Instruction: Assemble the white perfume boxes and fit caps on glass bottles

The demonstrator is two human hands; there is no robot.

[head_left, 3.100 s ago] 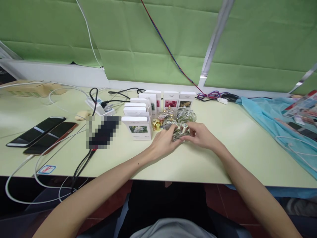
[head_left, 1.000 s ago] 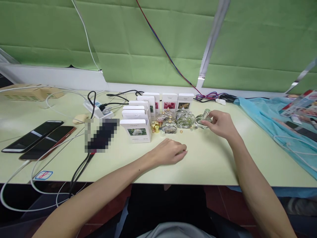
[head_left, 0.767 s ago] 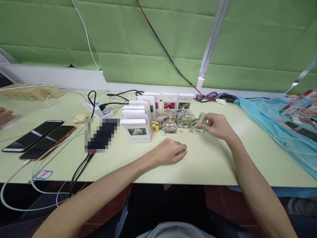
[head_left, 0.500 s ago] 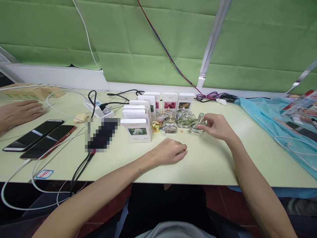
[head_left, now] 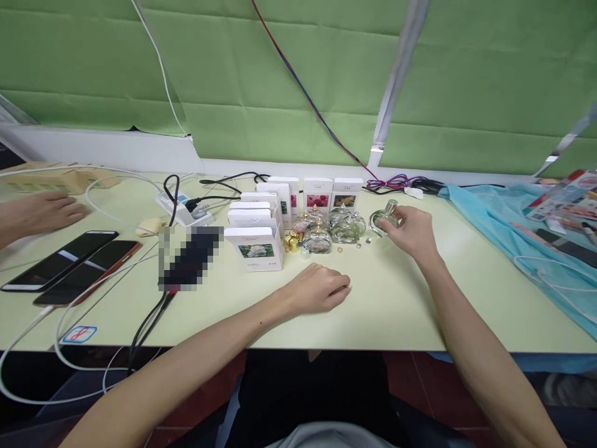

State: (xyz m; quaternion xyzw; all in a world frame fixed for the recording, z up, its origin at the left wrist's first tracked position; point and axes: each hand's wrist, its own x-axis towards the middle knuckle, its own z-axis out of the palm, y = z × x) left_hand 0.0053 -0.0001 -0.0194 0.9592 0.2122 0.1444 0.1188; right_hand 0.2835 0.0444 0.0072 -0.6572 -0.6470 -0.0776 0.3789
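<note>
My right hand is closed on a clear glass perfume bottle with a shiny cap, right of the other bottles. Its fingers hide part of the bottle. My left hand rests as a loose fist on the table, nothing visible in it. Ahead of it stand several similar glass bottles, close together. Gold caps sit at their left. A small gold ring and a small silver piece lie in front. White boxes with flower pictures stand left of and behind the bottles.
Phones and white cables lie on the left, near a power strip. Another person's hand rests at the far left. Blue plastic sheeting covers the right side. Wires run along the back edge.
My right hand has moved the perfume bottle to the right and slightly back, away from the other bottles. Small silver pieces now show in front of them. My left hand stays put.
</note>
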